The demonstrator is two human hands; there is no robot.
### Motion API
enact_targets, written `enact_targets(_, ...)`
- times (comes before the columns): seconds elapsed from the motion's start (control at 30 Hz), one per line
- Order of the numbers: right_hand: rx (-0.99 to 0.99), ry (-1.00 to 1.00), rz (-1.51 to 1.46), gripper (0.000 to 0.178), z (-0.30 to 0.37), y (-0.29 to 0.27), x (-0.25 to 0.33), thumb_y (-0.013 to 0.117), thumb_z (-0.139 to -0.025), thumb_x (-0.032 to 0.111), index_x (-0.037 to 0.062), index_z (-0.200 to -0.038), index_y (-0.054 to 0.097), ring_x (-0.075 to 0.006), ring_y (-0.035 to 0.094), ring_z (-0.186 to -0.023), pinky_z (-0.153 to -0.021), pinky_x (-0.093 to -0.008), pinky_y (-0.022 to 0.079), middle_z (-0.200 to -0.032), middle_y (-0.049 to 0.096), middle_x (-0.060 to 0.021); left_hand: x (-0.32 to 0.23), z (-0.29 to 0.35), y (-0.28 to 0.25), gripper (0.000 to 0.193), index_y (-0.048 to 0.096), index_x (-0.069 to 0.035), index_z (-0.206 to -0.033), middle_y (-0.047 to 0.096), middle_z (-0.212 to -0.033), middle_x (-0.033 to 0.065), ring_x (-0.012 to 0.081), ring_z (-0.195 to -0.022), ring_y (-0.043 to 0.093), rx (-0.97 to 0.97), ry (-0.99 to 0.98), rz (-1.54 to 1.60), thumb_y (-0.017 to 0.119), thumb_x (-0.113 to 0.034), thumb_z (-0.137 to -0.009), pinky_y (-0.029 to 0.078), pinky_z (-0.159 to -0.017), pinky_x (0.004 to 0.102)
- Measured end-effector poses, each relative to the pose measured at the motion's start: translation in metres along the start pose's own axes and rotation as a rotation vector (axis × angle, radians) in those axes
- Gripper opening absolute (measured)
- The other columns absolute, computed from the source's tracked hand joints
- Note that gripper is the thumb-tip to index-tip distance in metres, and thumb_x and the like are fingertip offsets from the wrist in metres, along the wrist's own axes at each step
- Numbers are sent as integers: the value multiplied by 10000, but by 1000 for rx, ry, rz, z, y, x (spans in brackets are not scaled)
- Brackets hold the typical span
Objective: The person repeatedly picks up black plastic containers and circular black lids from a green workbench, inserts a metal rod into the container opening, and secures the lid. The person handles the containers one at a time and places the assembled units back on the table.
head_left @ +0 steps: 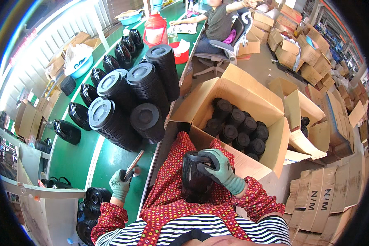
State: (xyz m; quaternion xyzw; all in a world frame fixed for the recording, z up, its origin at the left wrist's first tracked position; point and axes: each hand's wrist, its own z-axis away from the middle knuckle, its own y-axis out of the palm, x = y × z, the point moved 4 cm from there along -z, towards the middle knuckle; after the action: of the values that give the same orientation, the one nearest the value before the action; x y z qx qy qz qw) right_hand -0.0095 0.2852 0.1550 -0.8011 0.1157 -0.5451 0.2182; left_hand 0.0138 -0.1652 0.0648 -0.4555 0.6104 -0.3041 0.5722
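My right hand (221,170), in a grey-green glove with dark fingertips, is closed on the handle of a glossy black jug (194,180). The jug rests against my red patterned apron, above my lap. Over the green table's near end, my left hand (120,185), gloved alike, is closed around a slim rod-like tool (134,160) that points up and away. The tool's exact kind is unclear. Ahead of that hand stand several tall stacks of black round ribbed parts (115,119) with disc-like tops. A row of glossy black jugs (78,115) lines the table left of them.
An open cardboard box (270,162) with several black cylindrical parts stands right of my lap. More black round parts (97,197) sit by my left forearm. A red-lidded bucket (156,30) and a red basin (180,52) are farther along; a person (219,22) sits beyond.
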Motion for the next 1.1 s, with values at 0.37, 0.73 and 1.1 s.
enact_targets(0.37,-405,418,-729,398,-6,-25,-1,542,-1101,360,36,-1294,669,-198,692,-1042,-946,-341,553,-1165,727,-74,-43,20,-56,897,466,0,-1488,525,-1413,248,422,-1275,556,-25,203,45,899,-209,-731,454,-1112,479)
enact_targets(0.73,597,736,-1670,571,-41,164,88,398,-1137,406,56,-1588,389,-298,493,-1436,-1246,-465,369,-1590,476,-131,-100,74,-165,322,647,6,-1213,649,-1269,148,212,-1162,615,283,126,923,757,-96,-929,510,-976,335)
enact_targets(1.1,347,192,-423,379,-42,206,7,568,-1093,215,-22,-1388,589,-170,641,-1125,-1014,-300,508,-1233,670,-90,78,-9,-145,319,705,54,-1183,732,-1019,55,140,-905,660,-431,-445,1106,775,-178,-974,542,-820,288)
